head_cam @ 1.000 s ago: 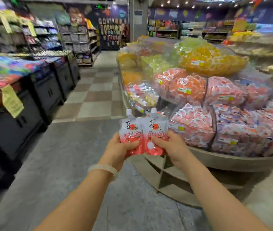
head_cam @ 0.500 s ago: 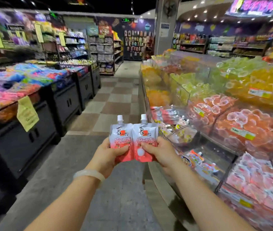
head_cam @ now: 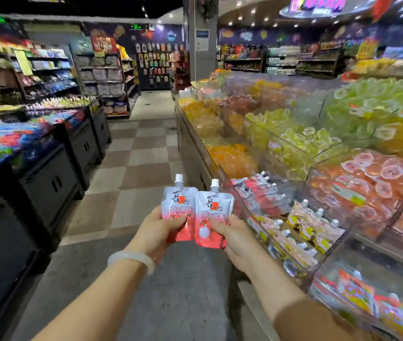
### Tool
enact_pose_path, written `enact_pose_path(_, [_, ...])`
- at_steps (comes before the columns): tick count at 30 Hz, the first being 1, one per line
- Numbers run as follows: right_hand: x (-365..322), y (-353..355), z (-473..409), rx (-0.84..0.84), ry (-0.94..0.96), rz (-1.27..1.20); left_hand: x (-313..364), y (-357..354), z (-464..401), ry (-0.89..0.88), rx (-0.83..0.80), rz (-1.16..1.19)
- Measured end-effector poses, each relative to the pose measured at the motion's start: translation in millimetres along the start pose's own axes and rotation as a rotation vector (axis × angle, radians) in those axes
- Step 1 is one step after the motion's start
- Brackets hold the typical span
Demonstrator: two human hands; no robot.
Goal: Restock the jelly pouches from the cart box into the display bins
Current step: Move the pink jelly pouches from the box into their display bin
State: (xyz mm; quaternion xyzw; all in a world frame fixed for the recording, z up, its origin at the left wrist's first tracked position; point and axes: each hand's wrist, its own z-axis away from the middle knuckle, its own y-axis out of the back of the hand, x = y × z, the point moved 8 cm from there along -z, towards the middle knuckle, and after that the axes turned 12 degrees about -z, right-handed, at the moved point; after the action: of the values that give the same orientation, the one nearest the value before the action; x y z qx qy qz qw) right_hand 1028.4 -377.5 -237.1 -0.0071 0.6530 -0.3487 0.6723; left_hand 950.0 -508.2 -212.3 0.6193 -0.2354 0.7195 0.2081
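Note:
I hold two red-and-white jelly pouches with white caps upright in front of me. My left hand [head_cam: 156, 230] grips the left jelly pouch [head_cam: 177, 200]; my right hand [head_cam: 234, 238] grips the right jelly pouch [head_cam: 211, 212]. The two pouches touch side by side. Just to their right is a clear display bin [head_cam: 222, 178] holding matching red pouches [head_cam: 257, 190]. Nearer to me, a bin of yellow pouches [head_cam: 311, 222] lies lower right. The cart box is out of view.
The display stand [head_cam: 195, 148] runs along the right, with bins of yellow, green and orange jelly cups. Black counters [head_cam: 47, 183] with colourful sweets line the left. A checkered aisle floor [head_cam: 143, 153] leads ahead to shelves and a pillar [head_cam: 200, 38].
My view has moved forward along the right-hand stand and turned up the aisle. Both hands still hold the pouches, now beside the bin of red pouches; the pink jelly bags have left view.

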Motion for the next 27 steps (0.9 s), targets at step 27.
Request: enact_pose_path(27, [-104.6, 184.0, -305.5, 0.831, 0.288, -0.072, 11.9, -170.4, -456.6, 0.038, -0.551, -0.399])
